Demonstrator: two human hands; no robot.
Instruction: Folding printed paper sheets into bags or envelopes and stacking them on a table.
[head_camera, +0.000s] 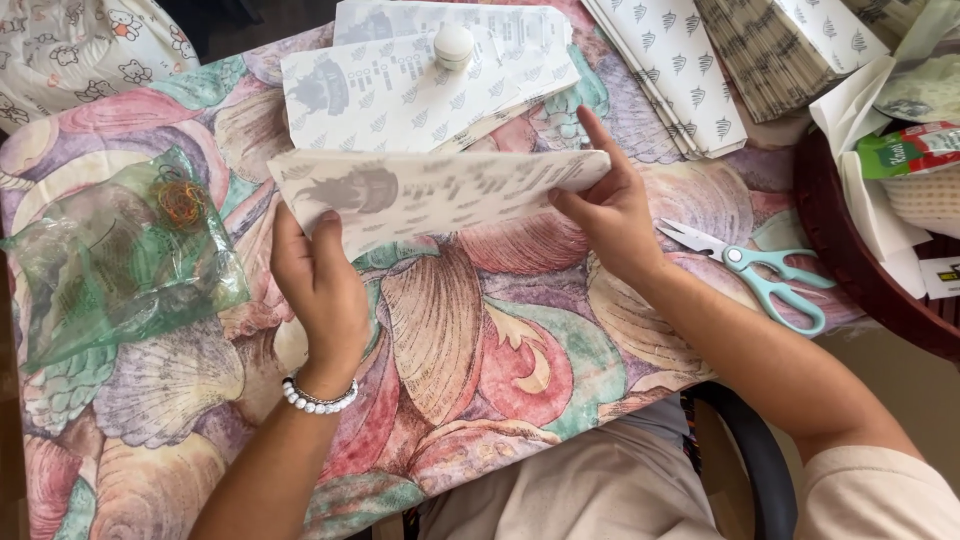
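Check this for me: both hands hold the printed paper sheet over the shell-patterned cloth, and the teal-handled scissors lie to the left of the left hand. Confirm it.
One detail is wrong. The scissors lie to the right of the right hand, not left of the left hand. The head view shows it. Both hands do hold the printed paper sheet over the shell-patterned cloth.

A white paper bag (440, 195) with grey print is held flat above the worktop between the left hand (320, 285) and the right hand (610, 215). Behind it lie more bags of the same kind (400, 90), spread flat. A thick stack of such bags (770, 50) stands at the far right. At the left lies a clear green plastic bag (120, 260). At the right edge, a green and red packet (910, 148) is partly visible.
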